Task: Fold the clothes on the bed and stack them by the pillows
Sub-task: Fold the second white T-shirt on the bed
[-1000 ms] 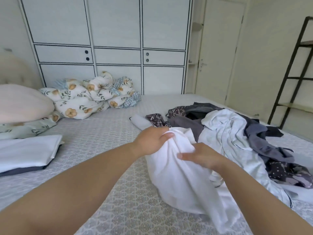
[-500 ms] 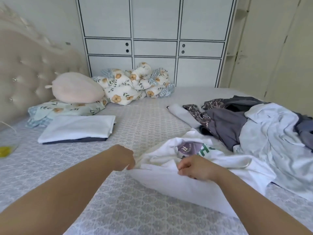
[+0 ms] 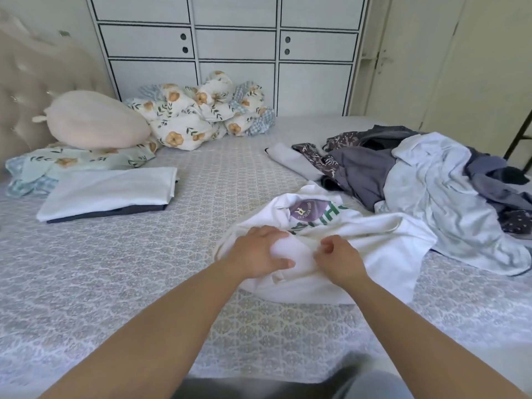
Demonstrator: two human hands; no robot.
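A white T-shirt (image 3: 383, 240) with a purple badge and green letters lies crumpled on the bed in front of me. My left hand (image 3: 259, 254) grips a bunched fold of it, thumb underneath. My right hand (image 3: 339, 257) pinches the fabric just to the right, fingers curled. To the right lies a heap of unfolded clothes (image 3: 426, 180) in grey, pale blue and dark print. By the pillows at the left sits a folded stack (image 3: 109, 191), white on top of a dark piece. A pink pillow (image 3: 95, 122) rests on a floral pillow (image 3: 77, 162).
A rolled floral quilt (image 3: 201, 110) lies at the far side of the bed. The tufted headboard (image 3: 26, 90) is at the left. White cupboards (image 3: 236, 53) stand behind the bed, a door and a dark shelf frame (image 3: 518, 139) to the right.
The white T-shirt has come down from a lifted bunch onto the bed, print side up. My hands have drawn close together on one bunched fold. The view has turned left.
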